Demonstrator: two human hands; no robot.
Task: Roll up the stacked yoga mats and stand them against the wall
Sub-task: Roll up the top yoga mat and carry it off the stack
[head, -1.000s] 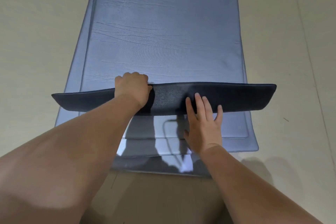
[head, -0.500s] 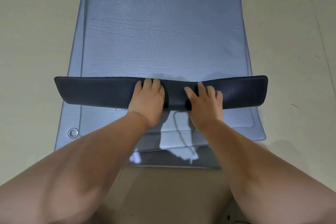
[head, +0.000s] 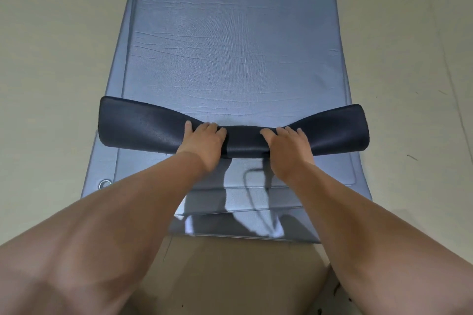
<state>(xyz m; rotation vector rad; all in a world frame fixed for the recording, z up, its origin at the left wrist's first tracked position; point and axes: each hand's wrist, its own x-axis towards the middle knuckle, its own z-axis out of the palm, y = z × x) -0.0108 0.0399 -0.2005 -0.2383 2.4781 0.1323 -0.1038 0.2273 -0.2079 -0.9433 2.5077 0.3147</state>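
Several blue-grey yoga mats (head: 238,202) lie stacked lengthwise on the floor, their near ends stepped. The near end of the top mat (head: 230,46) is turned over into a loose roll (head: 138,125) that shows its dark underside. The roll is tight in the middle and flares wider at both ends. My left hand (head: 204,142) and my right hand (head: 289,144) sit side by side on the middle of the roll, fingers curled over its top.
Beige floor (head: 51,59) lies on both sides of the mats. A metal eyelet (head: 105,183) sits in the near left corner of a lower mat. No wall is in view. My legs fill the bottom of the frame.
The turned-over end has rolled further away from me and tightened in the middle. My right hand came up from the flat mat onto the roll, and both hands moved forward.
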